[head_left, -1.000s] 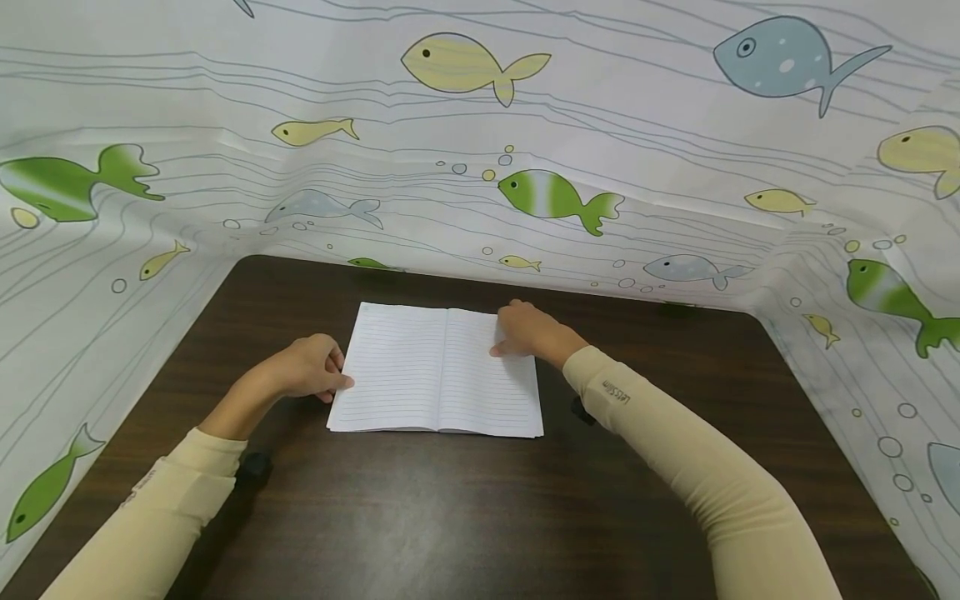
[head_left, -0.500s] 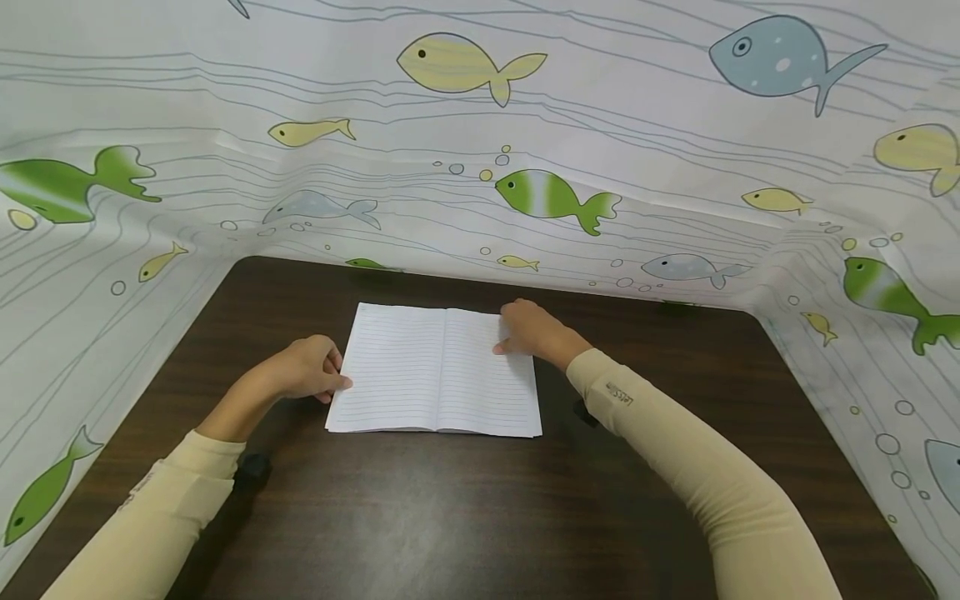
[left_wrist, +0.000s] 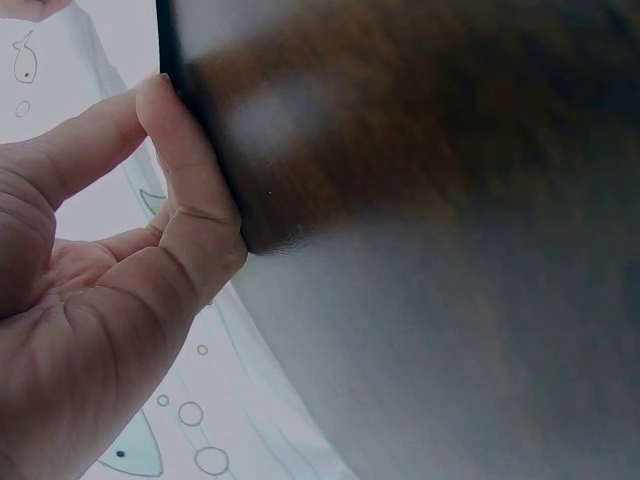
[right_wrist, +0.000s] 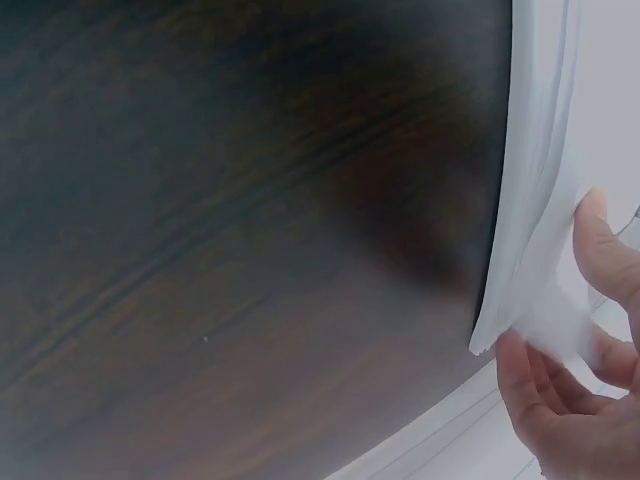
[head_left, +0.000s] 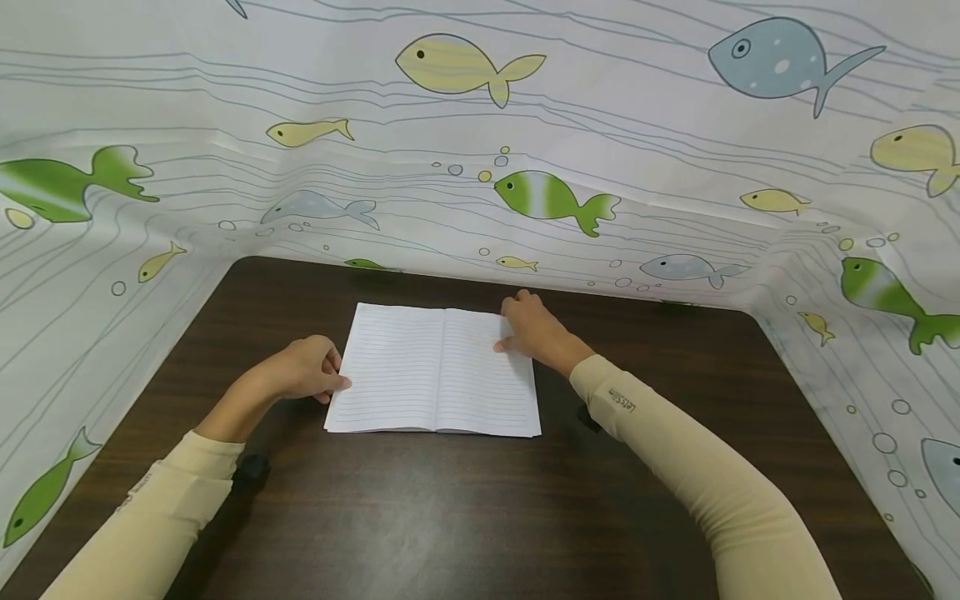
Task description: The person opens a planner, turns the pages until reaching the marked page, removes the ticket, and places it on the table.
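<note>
Evidently open, notebook [head_left: 390, 367] lies between the hands: left hand [head_left: 303, 367] pinching its left edge, right hand [head_left: 536, 331] holding page [right_wrist: 558, 318] at upper right corner.

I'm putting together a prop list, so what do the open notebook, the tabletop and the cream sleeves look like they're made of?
Notebook: matte paper, judging by the ruled lines and thin, layered edges.
Tabletop: wood or wood-look laminate, dark and semi-gloss; it shows grain and soft glare.
Sleeves: probably stretchy fabric, matte, since they fit closely and wrinkle.
</note>
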`<act>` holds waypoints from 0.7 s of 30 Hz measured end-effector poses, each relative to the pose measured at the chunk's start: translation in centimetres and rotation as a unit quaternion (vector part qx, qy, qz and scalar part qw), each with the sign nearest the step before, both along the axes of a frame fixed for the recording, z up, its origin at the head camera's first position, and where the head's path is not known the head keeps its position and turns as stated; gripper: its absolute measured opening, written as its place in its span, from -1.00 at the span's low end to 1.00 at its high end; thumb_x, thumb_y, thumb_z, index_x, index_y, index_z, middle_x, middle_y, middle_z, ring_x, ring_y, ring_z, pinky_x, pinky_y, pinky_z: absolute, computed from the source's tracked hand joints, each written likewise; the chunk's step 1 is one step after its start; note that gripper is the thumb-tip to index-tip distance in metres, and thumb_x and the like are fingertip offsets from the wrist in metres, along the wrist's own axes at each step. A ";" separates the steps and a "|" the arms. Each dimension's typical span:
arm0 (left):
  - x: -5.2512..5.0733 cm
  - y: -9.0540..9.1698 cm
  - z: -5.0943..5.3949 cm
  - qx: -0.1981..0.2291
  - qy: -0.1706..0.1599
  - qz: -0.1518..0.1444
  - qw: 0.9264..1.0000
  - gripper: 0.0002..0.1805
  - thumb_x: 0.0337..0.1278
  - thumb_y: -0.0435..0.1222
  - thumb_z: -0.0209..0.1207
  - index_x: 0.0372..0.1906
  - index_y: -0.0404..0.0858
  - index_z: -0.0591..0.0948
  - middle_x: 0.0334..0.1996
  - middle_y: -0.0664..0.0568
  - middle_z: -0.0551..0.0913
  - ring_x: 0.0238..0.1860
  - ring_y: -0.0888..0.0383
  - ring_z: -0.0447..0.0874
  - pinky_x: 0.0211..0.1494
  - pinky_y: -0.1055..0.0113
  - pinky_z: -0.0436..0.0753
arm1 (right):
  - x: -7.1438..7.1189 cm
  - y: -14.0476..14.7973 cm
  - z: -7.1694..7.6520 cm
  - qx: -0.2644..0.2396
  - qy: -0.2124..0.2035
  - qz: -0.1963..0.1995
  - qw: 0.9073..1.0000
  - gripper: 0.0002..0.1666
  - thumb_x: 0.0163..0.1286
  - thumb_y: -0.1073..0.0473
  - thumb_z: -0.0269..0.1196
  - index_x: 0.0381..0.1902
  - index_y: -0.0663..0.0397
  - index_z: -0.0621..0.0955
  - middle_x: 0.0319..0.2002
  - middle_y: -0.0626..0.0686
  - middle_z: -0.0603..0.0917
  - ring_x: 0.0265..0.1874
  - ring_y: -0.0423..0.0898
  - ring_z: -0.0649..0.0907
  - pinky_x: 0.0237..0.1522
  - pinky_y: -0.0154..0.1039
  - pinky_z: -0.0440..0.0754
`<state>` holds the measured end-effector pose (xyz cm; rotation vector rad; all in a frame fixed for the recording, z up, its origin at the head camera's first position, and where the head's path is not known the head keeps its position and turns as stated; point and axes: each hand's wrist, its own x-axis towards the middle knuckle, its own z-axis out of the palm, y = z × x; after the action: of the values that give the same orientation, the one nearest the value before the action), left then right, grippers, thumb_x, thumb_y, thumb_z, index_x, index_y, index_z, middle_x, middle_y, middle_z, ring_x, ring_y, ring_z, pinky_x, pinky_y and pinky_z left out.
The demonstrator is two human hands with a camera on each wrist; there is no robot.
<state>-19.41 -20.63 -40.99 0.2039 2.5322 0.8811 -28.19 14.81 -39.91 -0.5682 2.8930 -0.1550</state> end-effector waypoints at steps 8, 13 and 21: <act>0.0 0.0 0.0 -0.004 0.003 -0.002 1.000 -0.61 0.40 -0.35 0.35 0.02 -0.58 0.48 -0.21 -0.28 0.67 -0.37 0.08 0.76 -0.21 0.21 0.70 | 0.0 0.3 -0.3 -0.047 -0.035 -0.034 0.998 -0.21 0.42 0.07 0.49 0.41 0.36 0.43 0.30 0.34 0.65 0.24 0.17 0.71 0.26 0.05 0.73; 0.0 0.1 0.0 -0.007 -0.002 0.005 1.000 -0.62 0.40 -0.35 0.35 0.01 -0.57 0.49 -0.22 -0.25 0.67 -0.38 0.09 0.76 -0.23 0.24 0.68 | -0.1 0.6 -0.3 -0.065 -0.050 -0.047 0.996 -0.14 0.46 0.15 0.46 0.54 0.36 0.34 0.43 0.36 0.55 0.15 0.15 0.79 0.10 -0.07 0.81; 0.2 0.1 0.0 0.000 0.003 0.000 1.000 -0.63 0.40 -0.36 0.34 0.00 -0.58 0.48 -0.23 -0.26 0.67 -0.38 0.09 0.76 -0.22 0.22 0.73 | 0.1 0.9 0.0 -0.059 -0.047 -0.064 0.995 -0.20 0.42 0.15 0.50 0.44 0.42 0.42 0.30 0.35 0.63 0.05 0.12 0.79 0.07 -0.07 0.82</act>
<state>-19.25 -20.57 -40.98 0.2069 2.5381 0.8806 -28.09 15.75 -39.95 -0.3819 2.8430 -0.3624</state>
